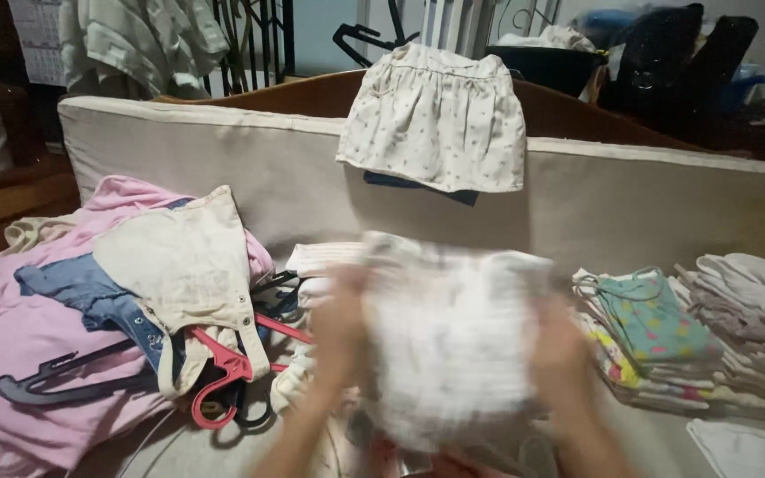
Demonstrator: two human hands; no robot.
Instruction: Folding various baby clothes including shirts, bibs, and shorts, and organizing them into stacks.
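Left hand (340, 329) and right hand (564, 354), both blurred, grip white garment (453, 341) between them by its side edges; long axis spans hand to hand. Left of left hand: red hanger (223, 376). Right of right hand: folded stack (652, 341).

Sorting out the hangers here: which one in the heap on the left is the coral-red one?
The red hanger lying under the beige overalls, hook towards the viewer. The other hangers beside it are dark.
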